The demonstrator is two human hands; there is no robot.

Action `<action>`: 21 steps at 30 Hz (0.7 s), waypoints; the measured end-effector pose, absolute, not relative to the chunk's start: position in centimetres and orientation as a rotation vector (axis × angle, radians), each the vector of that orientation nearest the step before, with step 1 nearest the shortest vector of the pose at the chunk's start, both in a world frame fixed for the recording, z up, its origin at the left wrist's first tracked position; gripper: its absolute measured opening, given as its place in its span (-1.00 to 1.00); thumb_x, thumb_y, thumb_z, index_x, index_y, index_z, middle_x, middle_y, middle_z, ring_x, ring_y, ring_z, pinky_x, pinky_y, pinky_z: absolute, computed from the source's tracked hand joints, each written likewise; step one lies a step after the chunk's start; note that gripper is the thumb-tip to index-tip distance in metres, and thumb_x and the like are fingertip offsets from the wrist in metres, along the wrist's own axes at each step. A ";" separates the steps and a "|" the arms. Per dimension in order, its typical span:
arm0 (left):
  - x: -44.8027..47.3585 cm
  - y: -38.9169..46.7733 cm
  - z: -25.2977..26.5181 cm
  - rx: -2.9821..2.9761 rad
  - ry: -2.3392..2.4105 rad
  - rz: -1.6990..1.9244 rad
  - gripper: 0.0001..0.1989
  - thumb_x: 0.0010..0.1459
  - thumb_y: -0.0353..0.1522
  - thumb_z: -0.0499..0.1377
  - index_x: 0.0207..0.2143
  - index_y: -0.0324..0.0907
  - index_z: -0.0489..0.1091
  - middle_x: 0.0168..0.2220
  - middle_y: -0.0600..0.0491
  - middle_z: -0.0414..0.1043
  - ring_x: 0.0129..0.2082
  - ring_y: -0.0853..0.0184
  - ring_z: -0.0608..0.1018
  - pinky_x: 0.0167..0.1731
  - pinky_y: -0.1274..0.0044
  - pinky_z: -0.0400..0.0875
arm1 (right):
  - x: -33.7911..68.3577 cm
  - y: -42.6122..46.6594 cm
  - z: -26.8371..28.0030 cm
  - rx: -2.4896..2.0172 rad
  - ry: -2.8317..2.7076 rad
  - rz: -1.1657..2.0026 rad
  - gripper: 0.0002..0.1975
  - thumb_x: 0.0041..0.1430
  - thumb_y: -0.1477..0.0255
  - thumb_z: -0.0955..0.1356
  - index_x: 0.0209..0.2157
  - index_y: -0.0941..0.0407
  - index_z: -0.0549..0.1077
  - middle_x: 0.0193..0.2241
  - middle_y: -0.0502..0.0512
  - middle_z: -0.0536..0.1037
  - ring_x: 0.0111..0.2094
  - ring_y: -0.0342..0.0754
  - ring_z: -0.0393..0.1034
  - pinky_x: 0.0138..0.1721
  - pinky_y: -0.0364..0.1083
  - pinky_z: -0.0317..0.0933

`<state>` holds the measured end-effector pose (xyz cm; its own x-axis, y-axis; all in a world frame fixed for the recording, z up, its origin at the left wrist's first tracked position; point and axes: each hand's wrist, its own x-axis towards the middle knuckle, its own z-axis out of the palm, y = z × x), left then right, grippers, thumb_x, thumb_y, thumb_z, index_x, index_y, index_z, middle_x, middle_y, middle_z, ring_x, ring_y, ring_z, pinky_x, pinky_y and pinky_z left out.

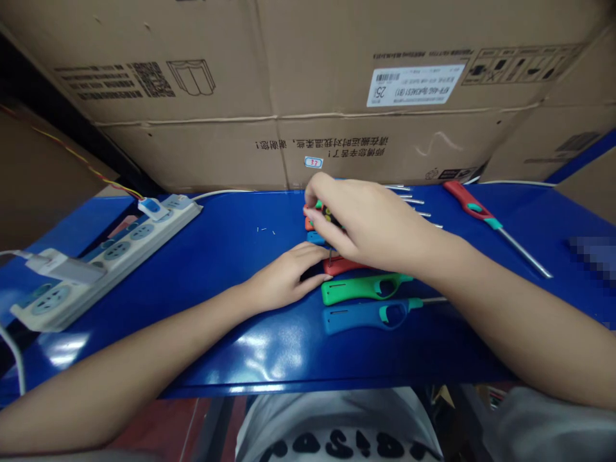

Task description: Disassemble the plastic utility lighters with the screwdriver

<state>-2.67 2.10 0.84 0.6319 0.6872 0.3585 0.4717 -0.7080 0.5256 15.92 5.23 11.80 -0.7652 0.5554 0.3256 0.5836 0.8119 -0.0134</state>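
The red lighter [344, 265] lies on its side on the blue counter [231, 224], near the middle of the frame, just above a green lighter [353, 290]. The left hand [289, 273] has its fingers closed about the lighter's left end, thumb below and forefinger above. The right hand [370, 218] pinches the dark handle of a screwdriver [330, 256], its thin shaft upright over that end. The body looks like light, stiff, smooth plastic, likely to slide or roll under pressure. The broad grip end seems the best hold; the trigger area probably deserves a gentler touch.
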 end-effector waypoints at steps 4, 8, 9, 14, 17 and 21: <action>-2.6 2.1 0.8 2.499 0.881 0.813 -0.73 0.37 -0.38 0.14 0.09 -0.15 0.41 0.11 -0.11 0.51 0.14 0.13 0.52 0.16 0.21 0.43 | 16.7 5.2 11.9 -0.593 -2.768 -0.029 -0.75 0.43 0.39 0.14 0.00 0.19 0.31 -0.15 0.20 0.53 -0.21 0.01 0.39 -0.21 -0.05 0.16; -2.6 2.0 0.9 2.503 0.891 0.806 -0.73 0.38 -0.36 0.13 0.09 -0.18 0.40 0.06 -0.12 0.53 0.10 0.14 0.54 0.14 0.22 0.44 | 17.3 5.3 12.3 -0.571 -2.782 -0.045 -0.71 0.39 0.44 0.13 0.05 0.21 0.29 -0.02 0.26 0.49 -0.12 0.03 0.39 -0.17 -0.05 0.18; -2.6 2.0 0.9 2.499 0.896 0.795 -0.73 0.38 -0.36 0.12 0.09 -0.18 0.40 0.06 -0.12 0.53 0.10 0.14 0.54 0.14 0.22 0.44 | 17.3 5.3 12.4 -0.644 -2.777 -0.080 -0.72 0.40 0.41 0.14 0.03 0.21 0.31 -0.05 0.27 0.51 -0.15 0.04 0.41 -0.19 -0.05 0.17; -2.7 2.1 1.1 2.504 0.902 0.716 -0.71 0.40 -0.35 0.11 0.13 -0.16 0.37 0.08 -0.11 0.50 0.17 0.14 0.48 0.22 0.22 0.35 | 17.1 5.5 12.9 -0.935 -2.750 -0.200 -0.60 0.42 0.15 0.19 -0.09 0.21 0.38 -0.37 0.20 0.57 -0.36 0.06 0.44 -0.35 -0.07 0.09; -2.8 2.1 1.1 2.516 0.912 0.714 -0.72 0.39 -0.34 0.11 0.11 -0.16 0.38 0.06 -0.11 0.51 0.14 0.14 0.49 0.18 0.22 0.38 | 17.3 5.5 12.8 -0.805 -2.771 -0.065 -0.73 0.41 0.33 0.19 -0.01 0.19 0.35 -0.24 0.20 0.60 -0.30 0.01 0.46 -0.34 -0.09 0.11; -2.9 2.1 1.0 2.507 0.939 0.763 -0.73 0.35 -0.35 0.15 0.06 -0.17 0.40 0.05 -0.12 0.51 0.15 0.09 0.46 0.18 0.18 0.35 | 17.4 5.3 12.8 -0.803 -2.758 -0.116 -0.68 0.41 0.26 0.19 -0.04 0.21 0.36 -0.19 0.26 0.58 -0.23 0.08 0.46 -0.30 -0.06 0.14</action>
<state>-2.86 2.05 1.00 0.6343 0.6843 0.3598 0.4922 -0.7163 0.4946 17.36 5.32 12.83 -0.8113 0.5160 0.2748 0.5372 0.8435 0.0024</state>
